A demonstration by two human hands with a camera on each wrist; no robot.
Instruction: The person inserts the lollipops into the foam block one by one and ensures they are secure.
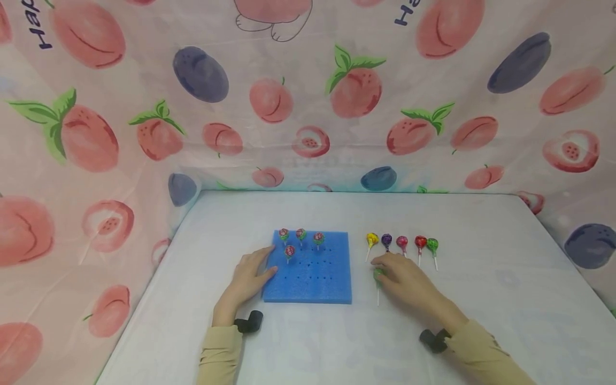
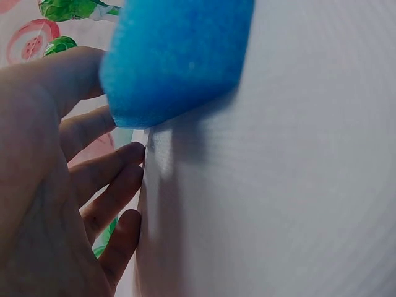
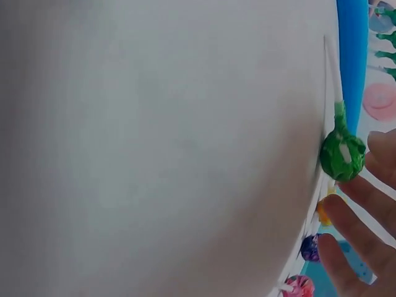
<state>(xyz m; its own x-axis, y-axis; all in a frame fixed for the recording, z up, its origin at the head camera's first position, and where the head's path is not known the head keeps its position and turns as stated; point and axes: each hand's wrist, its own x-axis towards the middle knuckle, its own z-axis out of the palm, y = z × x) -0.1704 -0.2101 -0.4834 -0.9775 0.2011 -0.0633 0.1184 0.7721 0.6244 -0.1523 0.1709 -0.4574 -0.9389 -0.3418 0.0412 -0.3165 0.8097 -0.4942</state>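
My left hand [image 1: 246,279] rests at the left edge of a blue foam board [image 1: 308,293], its fingers spread and touching the side. In the left wrist view, the thumb and index finger meet the foam block [image 2: 179,62]. Several lollipops with red-and-green wrappers [image 1: 289,251] stand upright in holes at the board's back left. Over to the right, my right hand [image 1: 409,279] hovers low around a green lollipop [image 3: 342,156] lying on the table, stick toward me. Thumb and index finger are beside its round head; a firm grip does not show.
Behind the right hand lies a row of lollipops: yellow [image 1: 372,239], purple [image 1: 386,240], pink [image 1: 402,243], red [image 1: 421,243] and green [image 1: 432,245]. They lie on a white table [image 1: 385,353]. A peach-print cloth [image 1: 308,107] hangs along the back and left.
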